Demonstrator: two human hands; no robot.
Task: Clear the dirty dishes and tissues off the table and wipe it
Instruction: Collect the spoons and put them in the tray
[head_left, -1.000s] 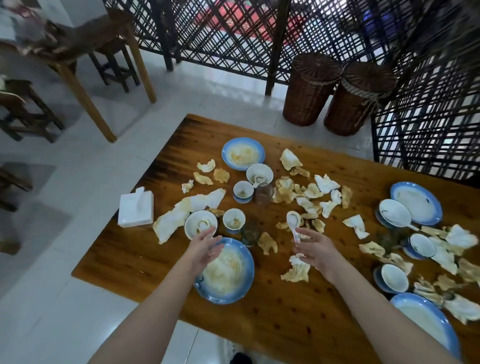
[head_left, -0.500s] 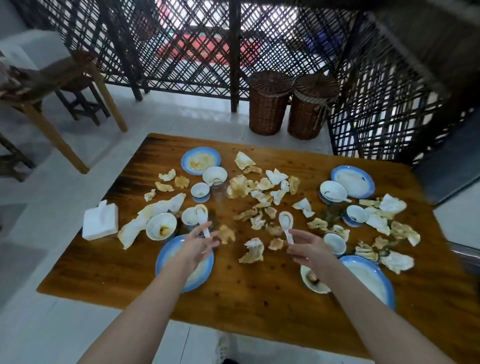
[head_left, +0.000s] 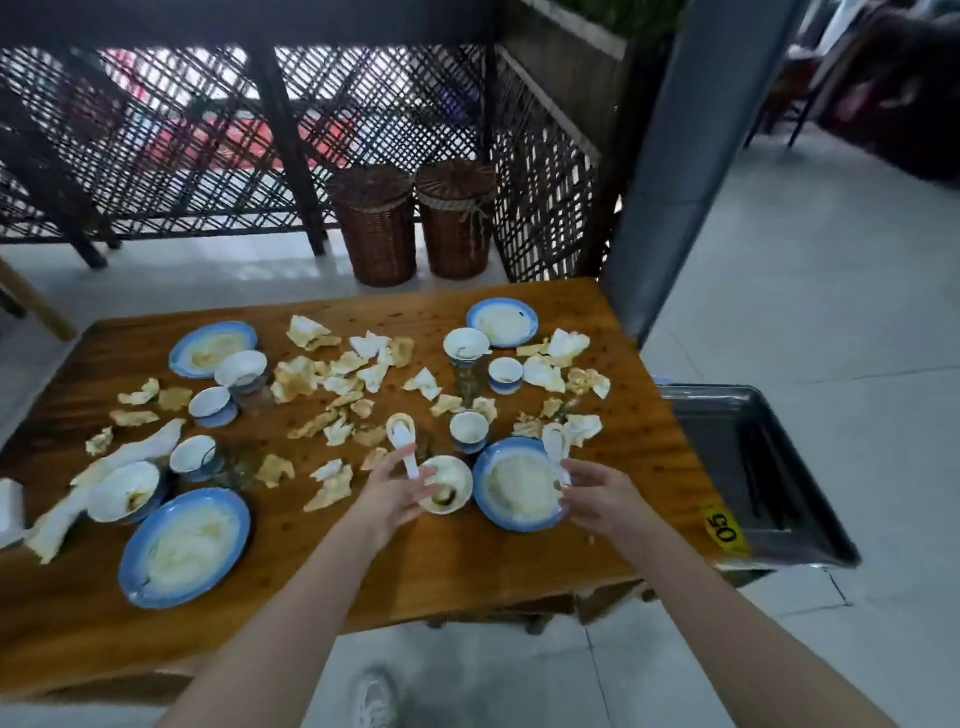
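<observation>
**First voice:** What do we have in front of us?

**Second voice:** We look down at a wooden bench (head_left: 467, 566). Crumpled tissues (head_left: 332, 374) are strewn across most of its top.

**First voice:** And our hands?

**Second voice:** Our left hand (head_left: 395, 491) has its fingers curled round the handle of a white spoon (head_left: 401, 434), with the scoop pointing away from us. Our right hand (head_left: 597, 496) pinches the handle of a second spoon (head_left: 555, 447) in the same way.

**First voice:** What lies between them?

**Second voice:** A small bowl (head_left: 448, 486) with a dark smear of sauce sits against the left hand's fingertips. Just beside it is a blue-rimmed plate (head_left: 519, 488), coated pale, which reaches across to the right hand. A white cup (head_left: 470, 428) stands just behind the two.

**First voice:** And elsewhere?

**Second voice:** A larger plate (head_left: 184, 545) lies near the front edge on our left, with a white bowl (head_left: 124, 491) just behind it. A grey metal tray (head_left: 753, 467) stands off the right end of the bench. A yellow sticker (head_left: 724, 527) reading 05 marks that corner. Two wicker baskets (head_left: 374, 223) stand on the floor beyond.
</observation>
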